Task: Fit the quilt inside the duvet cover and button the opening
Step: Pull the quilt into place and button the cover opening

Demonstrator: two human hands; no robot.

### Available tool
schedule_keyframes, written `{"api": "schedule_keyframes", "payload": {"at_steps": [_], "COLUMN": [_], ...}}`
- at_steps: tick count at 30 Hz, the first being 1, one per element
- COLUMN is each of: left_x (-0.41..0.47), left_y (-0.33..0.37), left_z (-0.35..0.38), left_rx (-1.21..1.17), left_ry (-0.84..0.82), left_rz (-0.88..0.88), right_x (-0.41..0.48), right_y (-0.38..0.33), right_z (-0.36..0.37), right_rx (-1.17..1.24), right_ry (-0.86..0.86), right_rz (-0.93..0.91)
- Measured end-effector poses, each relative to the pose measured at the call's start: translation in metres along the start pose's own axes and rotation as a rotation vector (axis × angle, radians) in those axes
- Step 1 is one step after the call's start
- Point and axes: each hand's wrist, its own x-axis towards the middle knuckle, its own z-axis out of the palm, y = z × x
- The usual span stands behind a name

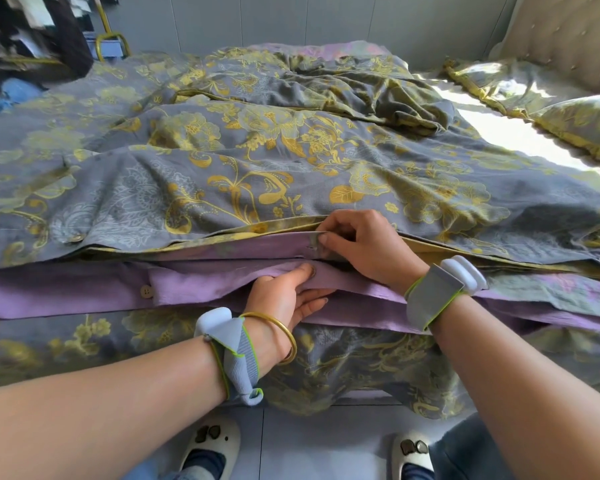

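Observation:
The grey duvet cover (257, 161) with yellow flowers lies spread over the bed, bulging with the quilt inside. Its opening runs along the near edge, showing a purple inner lining (84, 289). My left hand (288, 296) pinches the lower purple flap, its thumb pressing a small button (313, 270). My right hand (364, 247) pinches the upper flap's edge at a buttonhole just above. A loose beige button (147, 291) sits on the lower flap to the left. Another button (74, 238) on the left looks fastened.
Two matching pillows (582, 123) lie at the far right by a padded headboard (565, 39). A clothes rack (32, 32) stands at the far left. The patterned sheet (361, 368) hangs down the bed's front. My slippered feet (212, 448) stand on the grey floor.

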Motion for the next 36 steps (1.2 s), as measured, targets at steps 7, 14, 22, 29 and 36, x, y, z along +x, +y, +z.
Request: {"api": "schedule_keyframes", "payload": {"at_steps": [7, 14, 22, 29, 36], "left_x": [0.006, 0.009, 0.009, 0.011, 0.011], "left_y": [0.003, 0.011, 0.010, 0.016, 0.016], "left_z": [-0.002, 0.001, 0.001, 0.003, 0.003], "left_rx": [0.032, 0.017, -0.035, -0.020, -0.044], "left_ry": [0.075, 0.064, 0.031, 0.054, 0.055], "left_rz": [0.076, 0.091, 0.074, 0.081, 0.069], "right_x": [0.000, -0.002, -0.003, -0.007, -0.010], "right_y": [-0.001, -0.002, -0.002, -0.009, -0.013], "right_z": [0.001, -0.004, -0.001, -0.003, -0.004], "right_rx": [0.186, 0.322, 0.039, -0.101, 0.039], "right_ry": [-0.055, -0.065, -0.030, 0.086, 0.103], "right_rz": [0.039, 0.017, -0.078, -0.286, -0.237]}}
